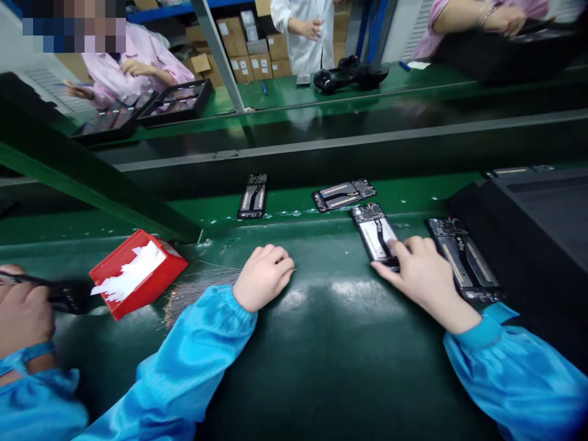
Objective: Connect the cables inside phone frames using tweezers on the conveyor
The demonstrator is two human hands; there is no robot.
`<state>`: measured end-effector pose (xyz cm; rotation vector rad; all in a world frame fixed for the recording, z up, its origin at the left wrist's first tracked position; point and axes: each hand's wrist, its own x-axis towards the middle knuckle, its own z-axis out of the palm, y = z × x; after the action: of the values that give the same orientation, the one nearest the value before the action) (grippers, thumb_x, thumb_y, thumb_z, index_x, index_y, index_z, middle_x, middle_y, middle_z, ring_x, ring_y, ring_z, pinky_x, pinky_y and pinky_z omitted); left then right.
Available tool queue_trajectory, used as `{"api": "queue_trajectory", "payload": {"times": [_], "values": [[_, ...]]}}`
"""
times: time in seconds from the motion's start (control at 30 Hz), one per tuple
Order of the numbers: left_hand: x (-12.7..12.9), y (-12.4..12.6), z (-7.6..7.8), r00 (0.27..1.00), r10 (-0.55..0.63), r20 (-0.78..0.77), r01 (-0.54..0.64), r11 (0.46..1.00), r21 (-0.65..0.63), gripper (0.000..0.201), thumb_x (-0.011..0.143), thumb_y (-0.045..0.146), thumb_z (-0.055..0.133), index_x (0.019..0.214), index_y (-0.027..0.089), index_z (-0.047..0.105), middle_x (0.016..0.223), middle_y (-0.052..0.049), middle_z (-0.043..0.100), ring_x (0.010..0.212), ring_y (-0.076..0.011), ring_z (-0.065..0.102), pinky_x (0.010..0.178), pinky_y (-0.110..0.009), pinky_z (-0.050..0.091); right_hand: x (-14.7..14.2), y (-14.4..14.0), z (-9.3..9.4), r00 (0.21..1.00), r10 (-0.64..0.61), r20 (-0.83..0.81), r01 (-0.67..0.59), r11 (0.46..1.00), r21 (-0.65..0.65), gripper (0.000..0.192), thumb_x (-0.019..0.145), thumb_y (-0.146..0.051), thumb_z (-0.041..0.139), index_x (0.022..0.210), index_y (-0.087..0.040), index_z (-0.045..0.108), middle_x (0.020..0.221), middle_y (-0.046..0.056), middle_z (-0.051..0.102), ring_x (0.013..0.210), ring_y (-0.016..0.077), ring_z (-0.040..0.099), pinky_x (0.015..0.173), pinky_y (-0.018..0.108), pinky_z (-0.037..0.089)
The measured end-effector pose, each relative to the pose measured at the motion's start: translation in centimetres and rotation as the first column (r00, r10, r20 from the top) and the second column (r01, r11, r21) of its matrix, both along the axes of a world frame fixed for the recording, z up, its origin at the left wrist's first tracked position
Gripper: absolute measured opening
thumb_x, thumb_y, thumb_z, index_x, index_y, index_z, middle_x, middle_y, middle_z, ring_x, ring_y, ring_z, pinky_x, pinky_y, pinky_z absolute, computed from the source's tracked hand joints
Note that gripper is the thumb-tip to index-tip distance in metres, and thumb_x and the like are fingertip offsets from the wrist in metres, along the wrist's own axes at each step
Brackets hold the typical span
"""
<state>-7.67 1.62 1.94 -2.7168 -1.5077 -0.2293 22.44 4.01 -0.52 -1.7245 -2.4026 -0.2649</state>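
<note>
My left hand [263,277] rests on the green mat as a curled fist, at the end of a fan of thin silvery wires [197,289]. A fine wire sticks out past its knuckles. My right hand [421,277] pinches the near end of an opened phone [374,233] with its back cover off, thumb and forefinger on its lower edge. A second opened phone [465,260] lies just right of that hand, touching the black tray. Both my sleeves are bright blue.
Two more opened phones [252,196] [343,195] lie on the raised green ledge behind. A red box [138,278] with white scraps sits at left. A co-worker's hand [22,312] beside it holds a black tool. A black foam tray [528,226] fills the right; people work across the belt.
</note>
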Motion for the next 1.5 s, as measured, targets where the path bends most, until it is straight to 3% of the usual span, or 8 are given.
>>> {"api": "queue_trajectory", "payload": {"times": [0.07, 0.17, 0.37, 0.5, 0.63, 0.73, 0.87, 1.5], "values": [[1.9, 0.6, -0.4, 0.995, 0.004, 0.097, 0.000, 0.999, -0.038, 0.016, 0.086, 0.022, 0.042, 0.081, 0.019, 0.057, 0.082, -0.002, 0.056, 0.077, -0.0159, 0.049, 0.070, -0.030, 0.039, -1.2, -1.0, 0.0, 0.972, 0.225, -0.060, -0.228, 0.973, -0.037, 0.051, 0.073, -0.056, 0.049, 0.100, -0.014, 0.057, 0.082, 0.014, 0.053, 0.079, 0.0293, 0.047, 0.056, 0.036, 0.039], [4.1, 1.3, -1.2, 0.964, 0.017, 0.266, 0.010, 0.995, -0.100, 0.015, 0.087, 0.021, 0.042, 0.083, 0.018, 0.056, 0.079, -0.002, 0.055, 0.076, -0.0136, 0.050, 0.071, -0.026, 0.041, -3.5, -1.6, 0.0, 0.847, 0.518, -0.125, -0.527, 0.847, -0.062, 0.035, 0.076, -0.043, 0.054, 0.099, -0.017, 0.057, 0.087, 0.012, 0.055, 0.079, 0.0258, 0.047, 0.064, 0.038, 0.041], [4.5, 1.2, -2.7, 0.902, 0.083, 0.424, -0.015, 0.987, -0.161, 0.010, 0.083, 0.017, 0.047, 0.075, 0.017, 0.053, 0.071, 0.000, 0.050, 0.069, -0.0123, 0.049, 0.064, -0.023, 0.041, -6.0, -0.4, -0.4, 0.794, 0.579, -0.186, -0.596, 0.801, -0.055, 0.020, 0.078, -0.037, 0.053, 0.073, -0.018, 0.056, 0.071, 0.007, 0.054, 0.071, 0.0221, 0.046, 0.059, 0.034, 0.037], [4.4, 0.7, -3.2, 0.893, 0.070, 0.444, 0.006, 0.986, -0.168, 0.010, 0.081, 0.016, 0.046, 0.073, 0.017, 0.052, 0.070, 0.000, 0.048, 0.067, -0.0119, 0.048, 0.062, -0.022, 0.041, -6.1, 0.1, 0.0, 0.723, 0.518, -0.457, -0.596, 0.803, -0.034, 0.014, 0.080, -0.030, 0.051, 0.072, -0.019, 0.052, 0.071, 0.005, 0.052, 0.072, 0.0203, 0.046, 0.062, 0.033, 0.038], [4.9, 0.4, -3.3, 0.903, 0.028, 0.428, 0.031, 0.991, -0.129, 0.012, 0.081, 0.015, 0.043, 0.073, 0.016, 0.052, 0.069, -0.001, 0.048, 0.068, -0.0123, 0.047, 0.063, -0.023, 0.041, -6.0, 0.4, 0.8, 0.483, 0.283, -0.828, -0.492, 0.871, 0.011, 0.010, 0.085, -0.022, 0.041, 0.079, -0.020, 0.050, 0.086, 0.005, 0.050, 0.086, 0.0188, 0.049, 0.076, 0.034, 0.039], [5.3, 0.1, -3.1, 0.928, 0.012, 0.371, 0.030, 0.994, -0.107, 0.013, 0.080, 0.015, 0.042, 0.072, 0.017, 0.052, 0.069, -0.001, 0.048, 0.068, -0.0130, 0.047, 0.064, -0.024, 0.041, -6.1, 0.5, 1.0, 0.394, 0.152, -0.907, -0.504, 0.860, -0.075, 0.014, 0.088, -0.023, 0.037, 0.084, -0.021, 0.050, 0.086, 0.004, 0.051, 0.086, 0.0171, 0.051, 0.077, 0.034, 0.040], [5.5, -0.2, -3.0, 0.959, 0.023, 0.282, -0.003, 0.997, -0.073, 0.017, 0.082, 0.017, 0.041, 0.071, 0.017, 0.053, 0.068, -0.002, 0.048, 0.067, -0.0140, 0.046, 0.062, -0.025, 0.039, -6.4, 0.3, 0.7, 0.420, 0.127, -0.899, -0.590, 0.791, -0.163, 0.010, 0.086, -0.024, 0.044, 0.082, -0.021, 0.053, 0.085, 0.003, 0.054, 0.085, 0.0166, 0.053, 0.077, 0.033, 0.042], [5.4, -0.6, -3.3, 0.992, -0.054, 0.116, 0.043, 0.995, 0.092, 0.026, 0.087, 0.020, 0.037, 0.067, 0.017, 0.054, 0.065, -0.002, 0.046, 0.065, -0.0147, 0.042, 0.060, -0.028, 0.032, -6.4, 0.4, 0.3, 0.458, 0.064, -0.886, -0.518, 0.830, -0.208, 0.003, 0.078, -0.018, 0.054, 0.078, -0.020, 0.057, 0.077, 0.001, 0.061, 0.076, 0.0159, 0.058, 0.069, 0.030, 0.046]]}}
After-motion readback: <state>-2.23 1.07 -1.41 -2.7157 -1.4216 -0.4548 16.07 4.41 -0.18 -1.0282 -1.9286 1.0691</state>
